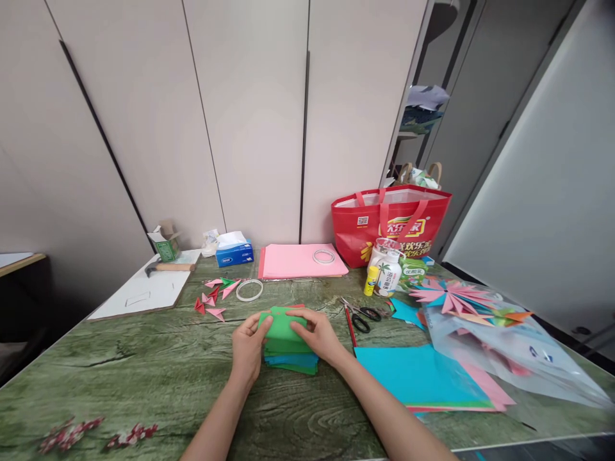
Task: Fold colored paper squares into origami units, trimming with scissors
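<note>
A piece of green paper (pixel 280 325) is held up between my two hands, over a stack of cut paper (pixel 291 361) with green and blue edges. My left hand (pixel 247 346) pinches its left side, thumb in front. On the right side, my right hand (pixel 319 333) grips the same paper with its thumb on the front face. Fingers behind the paper are partly hidden. Pink and red folded paper pieces (pixel 216 313), with a bit of green, lie beyond my left hand, beside a roll of tape (pixel 249 291).
Scissors (pixel 361 322), a red pencil (pixel 350 326), a glue stick (pixel 371 281) and blue sheets (pixel 418 374) lie right. Behind are pink sheets (pixel 298 261), a tissue box (pixel 234 253) and a red bag (pixel 353 230). A hammer (pixel 173 267) rests on a white board (pixel 154 291) at left.
</note>
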`<state>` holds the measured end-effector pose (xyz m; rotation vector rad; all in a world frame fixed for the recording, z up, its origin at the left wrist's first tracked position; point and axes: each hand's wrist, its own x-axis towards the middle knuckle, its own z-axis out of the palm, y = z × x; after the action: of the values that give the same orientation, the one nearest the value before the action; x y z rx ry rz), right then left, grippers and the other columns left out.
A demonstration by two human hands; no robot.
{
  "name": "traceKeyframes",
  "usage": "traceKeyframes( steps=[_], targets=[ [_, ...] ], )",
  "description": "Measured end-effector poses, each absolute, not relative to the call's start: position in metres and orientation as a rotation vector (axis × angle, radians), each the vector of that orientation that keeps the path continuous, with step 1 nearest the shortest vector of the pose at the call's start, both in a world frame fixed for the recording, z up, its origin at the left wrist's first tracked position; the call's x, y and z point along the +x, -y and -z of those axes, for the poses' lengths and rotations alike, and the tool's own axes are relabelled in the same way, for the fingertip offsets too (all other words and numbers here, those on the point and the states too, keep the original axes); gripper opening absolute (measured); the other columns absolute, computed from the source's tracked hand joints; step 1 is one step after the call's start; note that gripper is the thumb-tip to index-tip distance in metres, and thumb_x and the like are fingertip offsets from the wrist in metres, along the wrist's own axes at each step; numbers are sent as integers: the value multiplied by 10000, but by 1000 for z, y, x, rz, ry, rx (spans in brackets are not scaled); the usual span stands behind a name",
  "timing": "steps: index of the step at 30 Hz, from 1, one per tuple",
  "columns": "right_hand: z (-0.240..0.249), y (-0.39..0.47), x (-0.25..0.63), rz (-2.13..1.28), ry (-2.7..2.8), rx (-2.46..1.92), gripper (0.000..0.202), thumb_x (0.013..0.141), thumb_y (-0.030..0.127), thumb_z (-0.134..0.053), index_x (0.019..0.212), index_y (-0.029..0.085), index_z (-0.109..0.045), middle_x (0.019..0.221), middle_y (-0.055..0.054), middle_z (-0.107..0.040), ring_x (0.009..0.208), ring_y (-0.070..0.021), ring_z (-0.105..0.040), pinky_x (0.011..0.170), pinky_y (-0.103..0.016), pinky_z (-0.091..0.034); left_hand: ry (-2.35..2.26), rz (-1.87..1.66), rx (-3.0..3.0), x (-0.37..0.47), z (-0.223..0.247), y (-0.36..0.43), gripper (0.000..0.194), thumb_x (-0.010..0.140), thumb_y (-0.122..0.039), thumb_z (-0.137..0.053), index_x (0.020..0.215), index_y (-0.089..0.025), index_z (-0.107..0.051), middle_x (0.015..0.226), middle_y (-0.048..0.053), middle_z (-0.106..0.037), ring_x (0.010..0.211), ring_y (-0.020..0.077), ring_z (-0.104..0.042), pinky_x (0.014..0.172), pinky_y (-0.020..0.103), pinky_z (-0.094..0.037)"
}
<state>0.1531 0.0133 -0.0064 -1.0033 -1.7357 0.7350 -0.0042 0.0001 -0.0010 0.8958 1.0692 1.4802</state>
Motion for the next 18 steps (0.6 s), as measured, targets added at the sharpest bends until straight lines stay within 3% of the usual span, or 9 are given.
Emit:
traceKeyframes(
  steps=[5, 18],
  targets=[
    [9, -12, 150, -758, 1676, -931, 237, 696, 259, -608, 926, 219, -652, 944, -33, -669, 894, -193, -597, 818, -325, -446, -1027, -1461, 906, -1, 3, -1, 317, 551, -311, -722, 807, -138, -651, 705, 49, -687, 529, 129, -583, 477, 209, -439],
    [13, -13, 148, -768, 1589, -942, 214, 668, 254, -638, 875, 217, -677, 904, -34, -683, 840, -209, -627, 780, -341, -477, -1014, -1443, 927, -2, 4, 1, 332, 561, -299, -722, 842, -136, -652, 696, 52, -689, 494, 116, -575, 448, 195, -426]
  ],
)
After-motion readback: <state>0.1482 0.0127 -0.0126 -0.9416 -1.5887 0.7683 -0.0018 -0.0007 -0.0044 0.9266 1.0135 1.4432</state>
